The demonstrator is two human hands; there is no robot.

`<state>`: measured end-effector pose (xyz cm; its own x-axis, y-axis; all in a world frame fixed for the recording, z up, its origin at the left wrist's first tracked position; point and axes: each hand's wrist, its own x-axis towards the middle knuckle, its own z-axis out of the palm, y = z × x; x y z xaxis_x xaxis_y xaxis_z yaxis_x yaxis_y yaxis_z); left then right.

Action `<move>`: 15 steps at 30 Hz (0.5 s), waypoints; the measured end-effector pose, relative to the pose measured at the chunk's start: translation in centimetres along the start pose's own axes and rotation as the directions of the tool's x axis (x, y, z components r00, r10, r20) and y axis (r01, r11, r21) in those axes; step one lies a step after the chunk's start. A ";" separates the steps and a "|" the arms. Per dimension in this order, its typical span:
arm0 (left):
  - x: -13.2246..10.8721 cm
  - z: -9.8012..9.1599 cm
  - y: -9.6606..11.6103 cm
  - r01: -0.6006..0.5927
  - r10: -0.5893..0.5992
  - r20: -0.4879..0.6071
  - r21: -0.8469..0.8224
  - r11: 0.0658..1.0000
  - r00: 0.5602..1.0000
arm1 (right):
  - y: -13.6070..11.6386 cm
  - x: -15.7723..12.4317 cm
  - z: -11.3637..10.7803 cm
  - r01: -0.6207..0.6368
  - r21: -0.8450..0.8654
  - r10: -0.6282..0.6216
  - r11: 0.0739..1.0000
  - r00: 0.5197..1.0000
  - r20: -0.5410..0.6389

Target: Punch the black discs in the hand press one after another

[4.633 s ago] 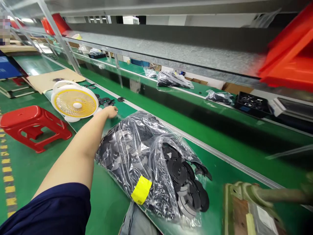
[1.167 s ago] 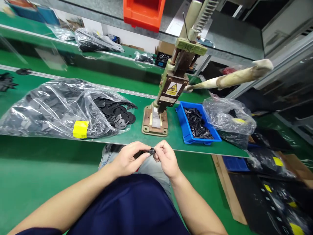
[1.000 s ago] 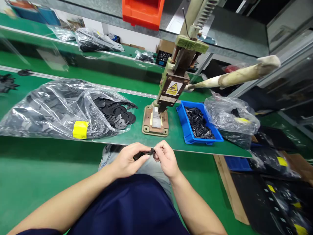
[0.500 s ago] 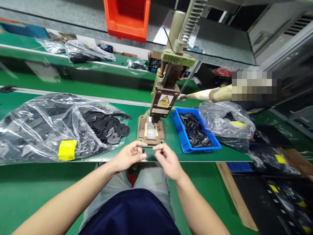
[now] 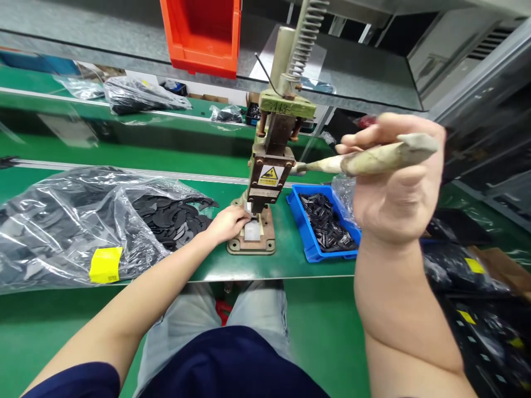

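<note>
A green hand-lever press stands on the bench in front of me. My left hand is at its base from the left, fingertips pinched on a small black piece under the ram. The fingers mostly hide that piece. Just in front of them is a pale block on the press base. My right hand is raised at the right, closed around the worn press lever, which lies across the palm.
Left of the press lies a clear bag with flat black curved pieces spilling out. To the right, a blue tray holds many small black parts. An orange bin hangs over the shelf edge above.
My left hand has moved forward from the bench edge to the press base with the small black piece. My right hand has gone up and right and taken hold of the lever.
</note>
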<state>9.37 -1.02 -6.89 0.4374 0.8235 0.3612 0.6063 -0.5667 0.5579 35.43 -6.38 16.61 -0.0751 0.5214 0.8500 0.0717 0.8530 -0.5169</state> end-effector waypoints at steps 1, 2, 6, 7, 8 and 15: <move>0.1 0.1 0.1 -0.018 0.018 0.007 0.003 1.000 1.000 | 0.0 0.6 0.3 -0.002 0.017 0.001 1.000 0.999 0.051; 0.2 0.1 0.2 -0.023 0.023 0.009 -0.002 1.000 1.000 | 0.0 0.9 0.6 0.008 0.040 -0.011 0.999 0.997 0.074; 0.2 0.2 0.6 0.036 -0.037 -0.010 -0.028 0.999 0.999 | 0.2 -1.3 1.8 0.070 0.068 -0.070 0.995 0.997 -0.012; 0.1 0.2 0.6 0.064 -0.065 -0.010 -0.036 0.997 0.998 | 0.2 -2.6 2.1 0.067 0.048 -0.065 0.997 0.997 -0.034; 0.0 0.2 0.6 0.101 -0.101 -0.010 -0.052 0.994 0.995 | 0.1 -4.1 2.2 0.059 0.019 -0.058 0.998 0.997 -0.048; -0.2 0.4 1.3 0.243 -0.248 0.005 -0.221 0.945 0.969 | 1.8 -14.0 1.8 0.052 -0.238 -0.049 0.970 0.999 0.017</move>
<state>10.35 -1.94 -6.49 0.2764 0.9383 0.2077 0.5326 -0.3294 0.7796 34.86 -12.08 3.62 -0.0959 0.4793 0.8724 0.3027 0.8490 -0.4332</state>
